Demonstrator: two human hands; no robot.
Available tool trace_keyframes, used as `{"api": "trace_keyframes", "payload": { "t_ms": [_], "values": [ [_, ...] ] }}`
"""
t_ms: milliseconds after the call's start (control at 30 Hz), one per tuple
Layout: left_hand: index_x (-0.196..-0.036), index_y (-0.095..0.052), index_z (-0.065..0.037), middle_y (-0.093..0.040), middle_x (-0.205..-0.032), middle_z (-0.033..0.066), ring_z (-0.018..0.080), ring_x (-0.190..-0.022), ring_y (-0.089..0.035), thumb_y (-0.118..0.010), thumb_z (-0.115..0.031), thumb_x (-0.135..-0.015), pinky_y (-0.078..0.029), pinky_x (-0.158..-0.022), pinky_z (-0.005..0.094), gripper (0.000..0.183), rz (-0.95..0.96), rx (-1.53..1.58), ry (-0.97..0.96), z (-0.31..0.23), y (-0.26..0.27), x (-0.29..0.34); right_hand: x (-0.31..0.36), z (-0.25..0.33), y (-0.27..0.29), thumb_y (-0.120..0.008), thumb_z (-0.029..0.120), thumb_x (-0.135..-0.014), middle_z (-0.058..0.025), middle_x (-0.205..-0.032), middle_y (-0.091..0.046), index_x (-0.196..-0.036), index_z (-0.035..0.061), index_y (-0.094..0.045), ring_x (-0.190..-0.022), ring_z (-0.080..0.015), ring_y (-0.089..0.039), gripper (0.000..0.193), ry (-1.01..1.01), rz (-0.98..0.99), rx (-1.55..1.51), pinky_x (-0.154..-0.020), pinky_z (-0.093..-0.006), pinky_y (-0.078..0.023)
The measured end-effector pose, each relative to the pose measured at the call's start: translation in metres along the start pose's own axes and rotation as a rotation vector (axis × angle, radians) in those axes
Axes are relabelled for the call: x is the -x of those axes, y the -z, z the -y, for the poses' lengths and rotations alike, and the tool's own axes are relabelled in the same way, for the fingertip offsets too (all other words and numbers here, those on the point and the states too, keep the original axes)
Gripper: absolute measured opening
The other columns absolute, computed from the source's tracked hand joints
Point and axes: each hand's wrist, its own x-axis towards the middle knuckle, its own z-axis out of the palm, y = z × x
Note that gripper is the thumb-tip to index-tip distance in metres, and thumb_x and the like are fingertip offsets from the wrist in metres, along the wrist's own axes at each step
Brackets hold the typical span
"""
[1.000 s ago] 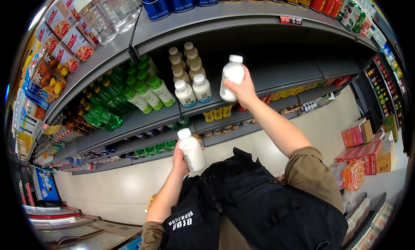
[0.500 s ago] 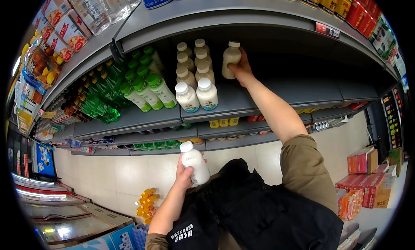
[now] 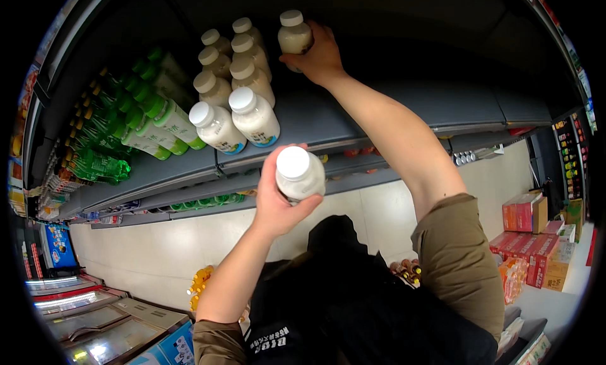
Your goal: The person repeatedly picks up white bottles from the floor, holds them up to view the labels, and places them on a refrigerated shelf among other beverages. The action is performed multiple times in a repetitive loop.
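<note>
Deep on the dark shelf (image 3: 353, 109), my right hand (image 3: 322, 54) is closed around a white-capped bottle (image 3: 293, 35) of pale drink, which stands upright beside two rows of matching bottles (image 3: 254, 116). My left hand (image 3: 278, 204) grips another white-capped bottle (image 3: 302, 176) in front of the shelf edge, its cap tilted up toward me. The front bottles of the rows show white contents and blue at the base; those behind sit in shadow.
Green-capped bottles (image 3: 165, 117) and green soda bottles (image 3: 101, 166) fill the shelf to the left. Lower shelves hold more drinks. Red cartons (image 3: 527, 254) are stacked on the floor at right. A glass-topped freezer (image 3: 120, 330) stands at lower left, near orange bottles (image 3: 201, 282).
My left hand has raised its bottle from low over the floor to the shelf edge. My right hand, still on its bottle, is deeper in the shelf. The view has moved closer.
</note>
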Motion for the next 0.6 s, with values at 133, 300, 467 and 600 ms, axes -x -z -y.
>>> {"api": "trace_keyframes", "payload": {
  "t_ms": [133,300,467,600],
  "values": [
    [-0.139,-0.039,-0.006,-0.041,-0.138,0.0141,0.0256,-0.128,-0.044,-0.086,-0.008,-0.063,-0.038,-0.107,0.0386,0.089,-0.013,-0.217,-0.150,0.008,-0.003,-0.014,-0.006,-0.003,-0.007,-0.091,0.031,-0.060,-0.0205,-0.132,-0.046,-0.138,0.0060,-0.043,-0.120,-0.0362,-0.053,0.096,0.041,-0.054,0.014,-0.100,-0.0400,-0.049],
    [-0.135,-0.046,-0.004,-0.042,-0.133,0.0149,0.0287,-0.124,-0.044,-0.091,-0.023,-0.061,-0.038,-0.104,0.0392,0.089,0.006,-0.327,-0.292,0.018,-0.005,-0.008,-0.017,-0.002,-0.028,-0.092,0.029,-0.059,-0.0210,-0.132,-0.045,-0.138,0.0071,-0.042,-0.120,-0.0366,-0.053,0.095,-0.006,-0.071,0.008,-0.099,-0.0397,-0.050],
    [-0.132,-0.050,-0.003,-0.046,-0.130,0.0171,0.0312,-0.122,-0.047,-0.093,-0.033,-0.060,-0.041,-0.101,0.0403,0.089,0.048,-0.362,-0.288,0.023,-0.002,0.007,-0.016,-0.010,-0.048,-0.093,0.029,-0.057,-0.0191,-0.130,-0.047,-0.138,0.0061,-0.042,-0.118,-0.0355,-0.053,0.098,-0.036,-0.064,-0.009,-0.102,-0.0389,-0.047],
    [-0.133,-0.050,-0.004,-0.048,-0.128,0.0160,0.0313,-0.123,-0.047,-0.093,-0.035,-0.059,-0.041,-0.102,0.0415,0.092,0.056,-0.334,-0.234,0.026,0.002,0.020,-0.015,-0.009,-0.052,-0.092,0.027,-0.058,-0.0191,-0.133,-0.045,-0.141,0.0042,-0.038,-0.121,-0.0353,-0.052,0.101,-0.090,-0.061,-0.034,-0.105,-0.0399,-0.045]
  ]
}}
